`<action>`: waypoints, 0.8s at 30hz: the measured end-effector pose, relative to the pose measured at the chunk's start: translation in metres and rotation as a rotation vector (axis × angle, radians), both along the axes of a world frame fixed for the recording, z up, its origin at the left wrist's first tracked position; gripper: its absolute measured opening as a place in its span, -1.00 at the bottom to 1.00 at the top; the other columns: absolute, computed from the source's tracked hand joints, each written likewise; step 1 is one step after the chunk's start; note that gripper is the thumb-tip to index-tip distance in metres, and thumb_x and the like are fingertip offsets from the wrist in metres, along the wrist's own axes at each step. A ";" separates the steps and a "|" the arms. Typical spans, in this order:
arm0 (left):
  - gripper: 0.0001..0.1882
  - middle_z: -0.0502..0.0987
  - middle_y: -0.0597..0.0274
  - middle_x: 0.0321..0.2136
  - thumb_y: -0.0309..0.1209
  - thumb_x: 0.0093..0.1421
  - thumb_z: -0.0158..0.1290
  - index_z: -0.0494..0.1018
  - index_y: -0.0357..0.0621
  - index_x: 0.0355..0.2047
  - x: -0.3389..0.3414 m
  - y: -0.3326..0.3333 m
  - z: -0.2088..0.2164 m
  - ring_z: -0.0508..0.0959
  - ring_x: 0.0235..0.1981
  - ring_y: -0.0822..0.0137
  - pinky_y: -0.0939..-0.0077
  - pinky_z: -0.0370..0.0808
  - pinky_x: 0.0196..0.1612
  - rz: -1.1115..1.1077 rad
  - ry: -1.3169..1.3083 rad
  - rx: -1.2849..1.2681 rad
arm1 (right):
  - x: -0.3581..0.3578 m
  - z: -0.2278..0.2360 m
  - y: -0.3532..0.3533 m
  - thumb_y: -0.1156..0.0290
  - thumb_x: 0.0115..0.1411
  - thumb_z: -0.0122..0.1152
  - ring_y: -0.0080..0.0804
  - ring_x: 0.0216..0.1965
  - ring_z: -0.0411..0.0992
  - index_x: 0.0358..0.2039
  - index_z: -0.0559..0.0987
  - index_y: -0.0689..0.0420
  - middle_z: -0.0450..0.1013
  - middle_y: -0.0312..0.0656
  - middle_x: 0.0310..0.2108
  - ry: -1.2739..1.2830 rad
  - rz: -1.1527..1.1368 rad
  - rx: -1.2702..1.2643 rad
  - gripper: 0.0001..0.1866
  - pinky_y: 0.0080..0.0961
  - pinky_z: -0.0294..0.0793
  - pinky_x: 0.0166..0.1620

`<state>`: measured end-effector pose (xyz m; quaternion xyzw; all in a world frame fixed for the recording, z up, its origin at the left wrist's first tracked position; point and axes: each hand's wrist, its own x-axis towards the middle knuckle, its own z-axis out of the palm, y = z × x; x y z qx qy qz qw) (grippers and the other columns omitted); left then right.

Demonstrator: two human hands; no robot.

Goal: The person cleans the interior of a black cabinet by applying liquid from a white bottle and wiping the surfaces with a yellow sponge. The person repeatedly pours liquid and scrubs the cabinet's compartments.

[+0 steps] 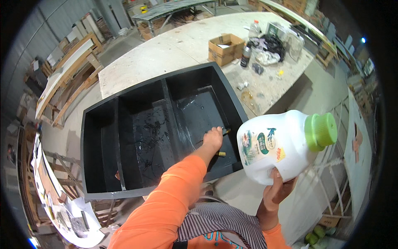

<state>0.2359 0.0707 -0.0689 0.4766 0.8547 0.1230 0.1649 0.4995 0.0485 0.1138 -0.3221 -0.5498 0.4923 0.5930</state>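
Note:
My right hand point(278, 190) is closed round the handle of a large white plastic jug point(273, 141), tilted so its green screw cap point(321, 132) points right. The jug is raised beside a black open box point(137, 194) split by dividers into three compartments. My left hand point(213, 139) reaches into the right compartment with its fingers closed. A small slender thing with a dark and yellowish tip point(226, 131) shows just beyond those fingers; its kind is unclear. Near the left wrist lies a small yellow piece point(221, 154). Stringy dark scraps point(151, 133) litter the middle compartment's floor.
The box rests by a pale worktable point(174, 50). On it stand a cardboard box point(224, 49), a dark spray can point(246, 56), a clear bottle point(254, 29) and black plastic bags point(273, 45). Wooden trestles point(72, 79) stand left; a metal rack point(331, 178) is at right.

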 end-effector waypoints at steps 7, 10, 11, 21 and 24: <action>-0.74 0.62 -0.07 -0.22 -0.38 0.14 0.04 0.60 -0.22 -0.22 0.001 -0.005 0.064 0.62 -0.14 -0.01 0.12 0.54 0.00 -0.092 -0.047 0.008 | -0.037 0.005 0.002 0.54 0.11 0.13 -0.32 -0.03 0.41 0.06 0.38 0.36 0.46 -0.07 -0.08 0.008 0.149 -0.026 -0.53 -0.39 0.38 0.06; -0.74 0.58 -0.15 -0.22 -0.38 0.15 0.04 0.46 -0.25 -0.18 -0.009 -0.047 0.119 0.59 -0.14 -0.12 0.15 0.54 -0.07 0.039 -0.247 0.435 | -0.051 0.007 0.000 0.50 0.17 0.07 -0.46 -0.24 0.31 -0.14 0.40 0.28 0.37 -0.22 -0.31 0.043 0.150 -0.037 -0.75 -0.49 0.34 -0.10; -0.74 0.57 -0.16 -0.24 -0.41 0.14 0.05 0.42 -0.25 -0.17 -0.013 -0.065 0.135 0.58 -0.13 -0.13 0.16 0.53 -0.07 0.148 -0.329 0.402 | -0.055 0.004 0.000 0.47 0.21 0.06 -0.53 -0.34 0.26 -0.19 0.39 0.24 0.32 -0.30 -0.40 0.052 0.184 -0.012 -0.82 -0.54 0.31 -0.17; -0.79 0.48 0.34 -0.50 -0.40 0.24 0.18 0.50 -0.25 -0.17 -0.068 -0.375 0.172 0.44 -0.50 0.56 0.65 0.39 -0.43 1.059 -0.719 0.599 | -0.102 -0.056 0.018 0.57 0.21 0.10 -0.39 -0.05 0.42 0.07 0.35 0.34 0.44 -0.08 -0.05 -0.075 0.338 -0.136 -0.59 -0.43 0.41 0.03; -0.75 0.52 0.32 -0.44 -0.42 0.24 0.20 0.50 -0.29 -0.14 -0.064 -0.402 0.158 0.49 -0.41 0.54 0.64 0.43 -0.31 1.068 -0.599 0.654 | -0.109 -0.068 0.018 0.56 0.21 0.10 -0.41 -0.07 0.42 0.04 0.36 0.33 0.44 -0.08 -0.05 -0.131 0.417 -0.165 -0.62 -0.46 0.41 0.00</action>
